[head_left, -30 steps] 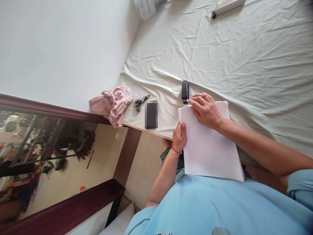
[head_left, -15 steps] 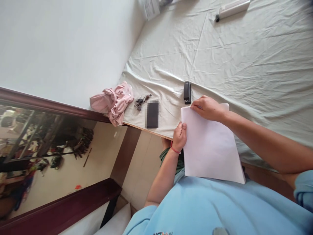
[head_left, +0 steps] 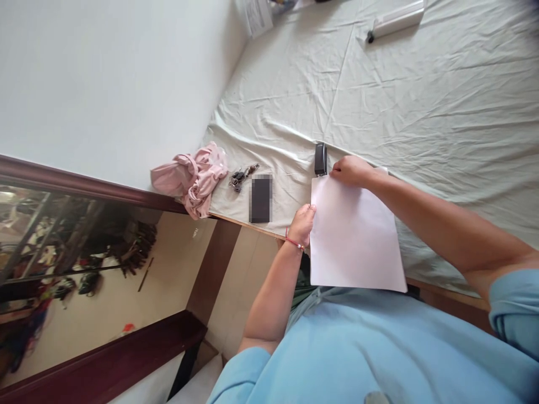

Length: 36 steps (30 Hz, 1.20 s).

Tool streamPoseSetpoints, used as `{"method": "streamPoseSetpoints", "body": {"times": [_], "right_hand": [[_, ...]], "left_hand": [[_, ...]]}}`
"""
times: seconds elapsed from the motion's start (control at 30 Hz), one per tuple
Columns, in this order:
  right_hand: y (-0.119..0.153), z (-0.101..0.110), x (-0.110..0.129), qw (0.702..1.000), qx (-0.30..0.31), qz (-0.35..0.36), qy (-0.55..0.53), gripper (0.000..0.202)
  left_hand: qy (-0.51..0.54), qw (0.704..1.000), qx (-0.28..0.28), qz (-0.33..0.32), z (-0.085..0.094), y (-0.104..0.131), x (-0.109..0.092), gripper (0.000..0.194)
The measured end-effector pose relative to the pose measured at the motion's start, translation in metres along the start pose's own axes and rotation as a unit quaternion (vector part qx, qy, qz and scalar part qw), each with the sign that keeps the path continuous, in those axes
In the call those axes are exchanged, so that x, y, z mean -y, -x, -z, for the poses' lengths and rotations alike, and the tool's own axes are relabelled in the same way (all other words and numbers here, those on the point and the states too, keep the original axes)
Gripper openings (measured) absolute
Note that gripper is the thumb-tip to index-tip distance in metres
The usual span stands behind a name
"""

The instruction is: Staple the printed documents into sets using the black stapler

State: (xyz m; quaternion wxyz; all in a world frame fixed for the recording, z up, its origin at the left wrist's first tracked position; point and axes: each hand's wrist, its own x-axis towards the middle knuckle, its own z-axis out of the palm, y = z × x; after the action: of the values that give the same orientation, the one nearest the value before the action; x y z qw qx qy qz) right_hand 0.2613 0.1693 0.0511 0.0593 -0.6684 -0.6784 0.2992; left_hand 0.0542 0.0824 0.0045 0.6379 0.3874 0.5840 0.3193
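White paper (head_left: 356, 241) lies before my body, its far part over the bed edge and its near edge against my shirt. My left hand (head_left: 302, 225), with a red bracelet at the wrist, holds the paper's left edge; the thumb lies along that edge and the other fingers are mostly hidden. At the far edge, my right hand (head_left: 351, 171) pinches the paper near its far left corner with curled fingers. A black stapler (head_left: 320, 159) stands just beyond that corner, close to my right fingertips. Whether the paper touches the stapler, I cannot tell.
Left of the stapler are a dark pixelated rectangle (head_left: 261, 199), a bunch of keys (head_left: 242, 177) and a crumpled pink cloth (head_left: 191, 177). A pale cylinder (head_left: 398, 22) lies farther back on the wrinkled sheet (head_left: 421, 101). A dark-framed mirror (head_left: 126, 193) is at left.
The paper has shifted slightly away from my body, its far left corner now close to the stapler. Both hands moved with it, and my left thumb covers less of the paper.
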Motion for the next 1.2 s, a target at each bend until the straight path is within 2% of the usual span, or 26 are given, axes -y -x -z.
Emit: {"method": "streamPoseSetpoints", "body": {"times": [0.17, 0.33, 0.53, 0.7, 0.83, 0.93, 1.03, 1.13, 1.2], "right_hand": [[-0.017, 0.001, -0.004, 1.0, -0.001, -0.018, 0.023, 0.028], [-0.015, -0.01, -0.01, 0.999, -0.026, 0.0, 0.04, 0.036], [-0.009, -0.019, -0.019, 0.996, -0.066, 0.014, 0.051, 0.038], [-0.004, -0.019, -0.014, 0.993, -0.088, 0.023, 0.081, 0.038], [0.002, -0.02, -0.014, 0.986, -0.131, 0.04, 0.098, 0.034], [0.005, -0.02, -0.014, 0.973, -0.193, 0.093, 0.084, 0.036], [0.006, -0.017, -0.012, 0.948, -0.238, 0.205, 0.052, 0.043], [0.004, -0.018, -0.011, 0.929, -0.22, 0.295, 0.049, 0.049], [0.001, -0.022, -0.013, 0.931, -0.183, 0.309, 0.062, 0.053]], "left_hand": [[-0.076, 0.996, -0.037, -0.039, -0.004, 0.002, 0.002, 0.036], [-0.16, 0.982, -0.065, -0.071, -0.005, 0.001, 0.002, 0.042], [-0.164, 0.984, -0.041, -0.056, -0.006, -0.006, -0.003, 0.039], [-0.163, 0.984, -0.051, -0.052, -0.007, -0.007, -0.003, 0.039], [-0.153, 0.986, -0.046, -0.053, -0.007, -0.006, -0.003, 0.037], [-0.127, 0.991, -0.034, -0.039, -0.007, -0.006, -0.003, 0.034], [-0.118, 0.992, -0.032, -0.037, -0.006, -0.006, -0.003, 0.033], [-0.115, 0.992, -0.031, -0.035, -0.006, -0.007, -0.003, 0.033], [-0.115, 0.993, -0.027, -0.024, -0.006, -0.007, -0.003, 0.031]]}}
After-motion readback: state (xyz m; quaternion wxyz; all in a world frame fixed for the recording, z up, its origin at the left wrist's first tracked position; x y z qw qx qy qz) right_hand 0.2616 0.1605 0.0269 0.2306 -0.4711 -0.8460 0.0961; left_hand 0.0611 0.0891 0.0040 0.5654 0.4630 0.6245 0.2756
